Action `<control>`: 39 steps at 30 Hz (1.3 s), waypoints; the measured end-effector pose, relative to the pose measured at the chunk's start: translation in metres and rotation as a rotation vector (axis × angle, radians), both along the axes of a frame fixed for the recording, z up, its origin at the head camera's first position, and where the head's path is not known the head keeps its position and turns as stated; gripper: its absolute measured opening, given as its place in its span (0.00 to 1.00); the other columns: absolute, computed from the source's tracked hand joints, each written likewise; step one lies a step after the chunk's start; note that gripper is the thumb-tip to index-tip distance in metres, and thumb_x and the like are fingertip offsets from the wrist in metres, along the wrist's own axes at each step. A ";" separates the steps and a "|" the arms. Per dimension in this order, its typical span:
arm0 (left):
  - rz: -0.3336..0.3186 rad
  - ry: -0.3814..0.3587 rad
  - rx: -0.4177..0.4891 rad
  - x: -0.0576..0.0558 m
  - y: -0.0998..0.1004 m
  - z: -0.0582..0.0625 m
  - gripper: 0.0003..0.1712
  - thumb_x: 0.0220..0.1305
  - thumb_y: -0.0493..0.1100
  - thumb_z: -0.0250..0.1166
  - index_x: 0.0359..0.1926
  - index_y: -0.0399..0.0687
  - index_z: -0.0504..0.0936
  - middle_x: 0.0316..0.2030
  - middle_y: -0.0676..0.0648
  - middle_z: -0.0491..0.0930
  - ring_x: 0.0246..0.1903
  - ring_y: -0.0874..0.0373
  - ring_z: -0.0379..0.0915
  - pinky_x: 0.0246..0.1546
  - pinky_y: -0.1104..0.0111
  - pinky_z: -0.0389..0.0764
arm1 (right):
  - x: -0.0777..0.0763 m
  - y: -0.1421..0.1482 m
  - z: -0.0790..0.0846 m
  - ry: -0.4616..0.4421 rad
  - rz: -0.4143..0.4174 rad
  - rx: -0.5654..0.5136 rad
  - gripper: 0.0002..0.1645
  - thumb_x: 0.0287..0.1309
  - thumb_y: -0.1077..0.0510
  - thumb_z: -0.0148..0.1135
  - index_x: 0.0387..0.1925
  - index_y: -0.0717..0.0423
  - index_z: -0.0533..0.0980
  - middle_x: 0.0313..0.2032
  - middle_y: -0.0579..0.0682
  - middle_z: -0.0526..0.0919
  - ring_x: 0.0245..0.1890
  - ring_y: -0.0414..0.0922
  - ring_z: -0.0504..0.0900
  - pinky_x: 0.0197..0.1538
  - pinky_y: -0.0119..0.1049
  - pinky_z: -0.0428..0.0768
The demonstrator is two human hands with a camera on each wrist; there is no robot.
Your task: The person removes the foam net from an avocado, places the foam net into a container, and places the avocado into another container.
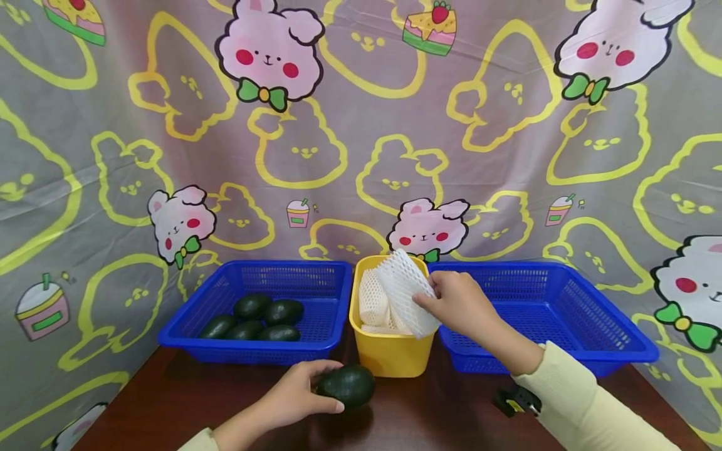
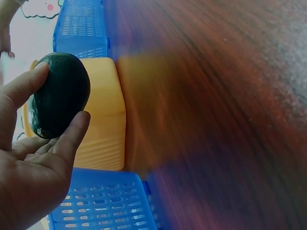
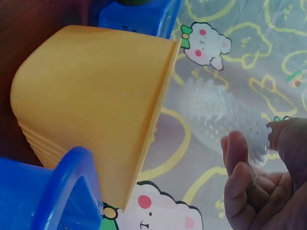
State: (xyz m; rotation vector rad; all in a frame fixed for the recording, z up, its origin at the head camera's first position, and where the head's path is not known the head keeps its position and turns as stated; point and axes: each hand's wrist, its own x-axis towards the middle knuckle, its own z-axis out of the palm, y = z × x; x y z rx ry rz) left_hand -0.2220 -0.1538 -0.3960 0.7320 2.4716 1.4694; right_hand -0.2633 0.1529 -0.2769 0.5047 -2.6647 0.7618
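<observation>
In the head view my left hand (image 1: 301, 391) grips a dark green avocado (image 1: 348, 386) in front of the yellow bin (image 1: 395, 354). The left wrist view shows the thumb on one side of the avocado (image 2: 60, 96) and fingers on the other. Above the bin's right side, my right hand (image 1: 465, 302) pinches a white foam net sleeve (image 1: 403, 291) by its edge. More foam net sleeves (image 1: 372, 300) lie inside the bin. The right wrist view shows the held sleeve (image 3: 230, 120) between thumb and fingers, apart from the bin's rim.
A blue basket (image 1: 180, 335) on the left holds several dark green avocados (image 1: 252, 307). Another blue basket (image 1: 615, 357) stands to the right of the bin. All rest on a brown wooden table (image 1: 141, 407), with a patterned curtain (image 1: 361, 125) behind. A small black object (image 1: 516, 399) is by the right sleeve.
</observation>
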 end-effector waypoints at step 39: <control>-0.003 -0.027 0.010 -0.002 0.005 -0.001 0.33 0.48 0.43 0.77 0.56 0.36 0.77 0.48 0.44 0.81 0.42 0.58 0.80 0.39 0.70 0.78 | -0.096 -0.042 -0.034 -0.107 -0.289 0.278 0.02 0.50 0.66 0.61 0.25 0.61 0.77 0.29 0.57 0.81 0.32 0.56 0.82 0.31 0.48 0.81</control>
